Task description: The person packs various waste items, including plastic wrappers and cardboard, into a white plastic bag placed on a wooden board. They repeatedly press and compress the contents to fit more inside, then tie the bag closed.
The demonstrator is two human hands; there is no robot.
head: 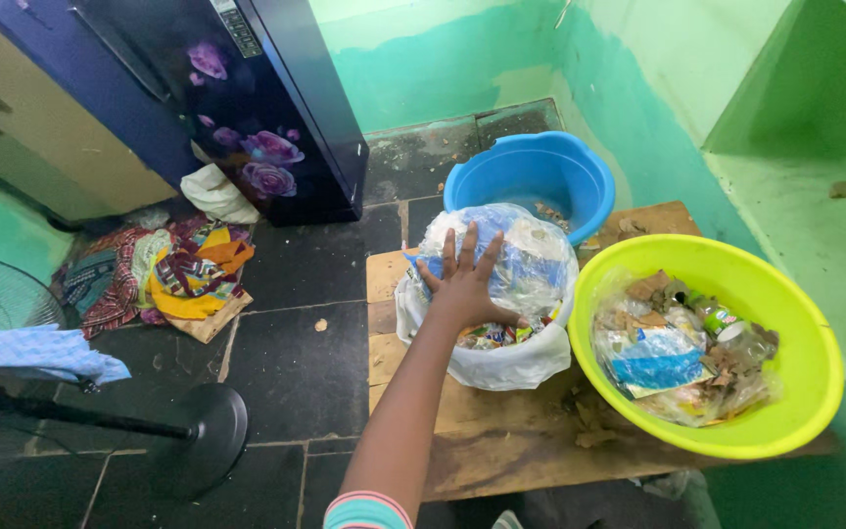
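Plastic everywhere in this one. The left hand (464, 284) lies flat with fingers spread, pressing down on the bag (501, 284), a whitish, see-through sack stuffed with wrappers and scraps; it grips nothing. The right hand is out of view. The bag sits on the low wooden table (501, 451), between the blue tub (580, 181) behind it and the green basin (795, 333) just beside it. Progress looks like roughly halfway: the bag is packed full and bulging at the top, while the basin holds a fair heap of wrappers, brown scraps and a bottle. The bag's mouth is open and untied, its rim folded down around the sides, crinkly and soft under the palm.
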